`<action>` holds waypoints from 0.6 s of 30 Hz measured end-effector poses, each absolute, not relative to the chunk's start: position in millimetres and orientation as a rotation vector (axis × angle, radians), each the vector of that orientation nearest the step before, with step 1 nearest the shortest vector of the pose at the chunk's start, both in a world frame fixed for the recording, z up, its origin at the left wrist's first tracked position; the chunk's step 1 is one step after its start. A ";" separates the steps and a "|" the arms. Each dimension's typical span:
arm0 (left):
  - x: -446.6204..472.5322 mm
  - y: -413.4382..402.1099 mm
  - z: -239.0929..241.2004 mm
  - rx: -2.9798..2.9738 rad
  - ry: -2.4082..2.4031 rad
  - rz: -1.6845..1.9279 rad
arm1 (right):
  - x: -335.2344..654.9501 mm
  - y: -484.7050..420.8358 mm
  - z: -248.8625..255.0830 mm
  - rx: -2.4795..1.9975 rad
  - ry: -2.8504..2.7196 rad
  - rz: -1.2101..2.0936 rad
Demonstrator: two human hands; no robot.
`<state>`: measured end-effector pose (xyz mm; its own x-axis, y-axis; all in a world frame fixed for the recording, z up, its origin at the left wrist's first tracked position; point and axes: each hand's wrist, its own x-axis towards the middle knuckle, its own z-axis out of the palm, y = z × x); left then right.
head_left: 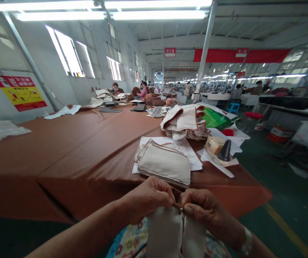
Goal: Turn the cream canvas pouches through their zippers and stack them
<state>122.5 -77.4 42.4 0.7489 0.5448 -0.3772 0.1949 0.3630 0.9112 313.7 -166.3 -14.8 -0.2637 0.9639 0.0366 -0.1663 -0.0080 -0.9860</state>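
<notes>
My left hand [147,199] and my right hand [206,211] meet at the bottom centre, both pinched on the top edge of a cream fabric piece [167,233] that hangs down over my lap. A small metal part, perhaps a zipper pull, shows between the fingertips. Just beyond my hands a stack of flat cream pouches [164,165] with brown trim lies on white paper on the brown-covered table [75,150].
A taller pile of folded cream pieces [186,123] sits farther back, with a green bag [217,118] beside it. A tape roll and a black cone [225,150] rest at the table's right edge. Other people work at the far end. Green floor lies to the right.
</notes>
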 end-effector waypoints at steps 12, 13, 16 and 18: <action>110.0 -78.7 36.7 1.200 0.515 0.238 | 305.1 -158.7 -2.9 -0.947 -1.443 1.337; 108.9 -78.3 36.3 1.226 0.503 0.239 | 304.0 -156.6 -2.1 -0.958 -1.464 1.307; 106.2 -79.2 37.8 1.278 0.553 0.391 | 306.8 -148.7 4.2 -1.064 -1.552 1.093; 104.9 -80.3 41.3 1.376 0.665 0.581 | 312.3 -145.0 13.2 -1.182 -1.556 0.895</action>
